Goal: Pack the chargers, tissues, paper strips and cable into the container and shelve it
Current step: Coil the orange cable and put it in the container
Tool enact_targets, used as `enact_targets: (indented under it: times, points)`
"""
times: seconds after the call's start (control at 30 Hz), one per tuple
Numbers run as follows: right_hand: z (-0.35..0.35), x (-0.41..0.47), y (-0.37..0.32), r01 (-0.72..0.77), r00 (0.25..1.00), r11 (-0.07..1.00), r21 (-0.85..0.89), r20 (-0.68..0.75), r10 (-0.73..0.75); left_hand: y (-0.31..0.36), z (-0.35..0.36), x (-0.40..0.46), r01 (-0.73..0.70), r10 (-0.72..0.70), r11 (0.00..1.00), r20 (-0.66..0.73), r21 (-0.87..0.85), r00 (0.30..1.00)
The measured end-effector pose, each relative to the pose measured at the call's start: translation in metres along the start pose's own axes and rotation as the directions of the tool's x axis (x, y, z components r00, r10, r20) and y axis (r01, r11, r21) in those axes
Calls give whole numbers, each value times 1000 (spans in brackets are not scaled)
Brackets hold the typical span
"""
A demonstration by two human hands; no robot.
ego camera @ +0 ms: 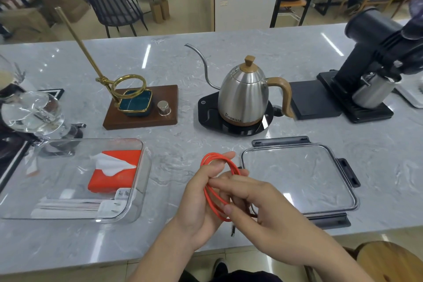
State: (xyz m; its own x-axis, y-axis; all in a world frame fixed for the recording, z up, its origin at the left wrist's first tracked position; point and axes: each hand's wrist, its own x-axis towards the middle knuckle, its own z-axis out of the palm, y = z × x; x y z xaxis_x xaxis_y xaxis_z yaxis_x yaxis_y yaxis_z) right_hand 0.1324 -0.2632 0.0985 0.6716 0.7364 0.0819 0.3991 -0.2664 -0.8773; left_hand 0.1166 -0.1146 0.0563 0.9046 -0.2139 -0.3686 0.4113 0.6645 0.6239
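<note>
Both hands at near counter edge (68, 247); bare marble between container (139, 190) and lid (343, 190). Left hand (201, 204) fingers threaded through coiled orange cable (215, 199); right hand (263, 210) pinches coil. Clear plastic container holds orange tissue pack (109, 181), paper strips (66, 208), 2 white chargers (114, 201). Flat lid lies right.

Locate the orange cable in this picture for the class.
In the head view, the cable sits low at centre, coiled around the left hand and pinched by the right hand, above the counter between the container and the lid.
</note>
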Motion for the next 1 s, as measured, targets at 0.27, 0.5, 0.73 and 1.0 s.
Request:
enact_targets:
  times: [0.27,0.5,0.73,1.0]
  points:
    - [-2,-3,0,49,996,991,-126,81,-39,0,-2,3,-80,78,996,-43,-44,996]
    - [-17,-14,7,-68,998,997,-31,15,68,13,-10,3,-137,129,966,-50,-221,990]
    - [-35,-22,17,-200,979,977,-78,-46,197,20,-17,0,-164,154,925,-57,-341,986]
    - [-26,-16,21,-130,990,978,-161,-68,120,13,-10,0,-119,117,966,-25,-227,993]
